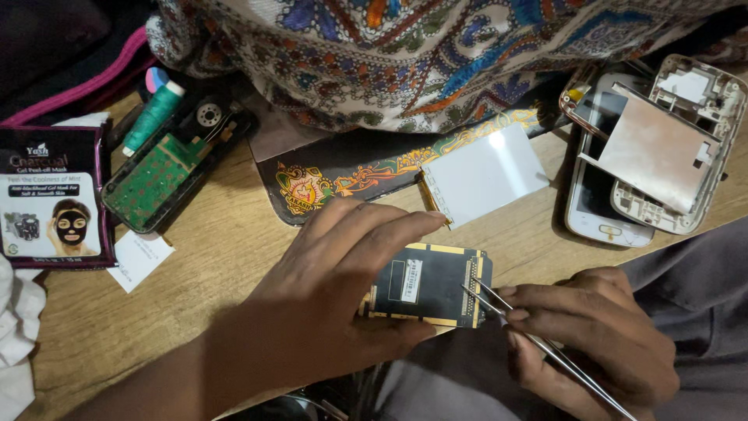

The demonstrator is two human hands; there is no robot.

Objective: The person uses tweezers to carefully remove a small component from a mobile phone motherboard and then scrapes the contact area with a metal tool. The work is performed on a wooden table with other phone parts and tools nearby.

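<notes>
— Where does the board sit, and which way does it run?

— The dark circuit board (427,284) lies flat at the near edge of the bench (226,249), its long axis running left to right across your view. Its gold connector strip faces right, toward your right hand (596,343). Your left hand (335,288) is curled over the board's left end, fingers closed on its edges and pinning it.

— And your right hand?

— It is closed around thin metal tweezers (545,347), whose tips touch the connector strip at the board's right side.

— What lies around you?

— Just beyond the board lies a white display panel (483,173), tilted, partly on a black ornamented sheet (343,175). Far right, a white phone (600,187) lies under a bare phone frame (670,140). Left, an opened phone shell with a green board (167,168), a teal thread spool (152,113) and a dark sachet (53,199). The bench is pale wood; patterned cloth (405,54) hangs at its far side.
</notes>
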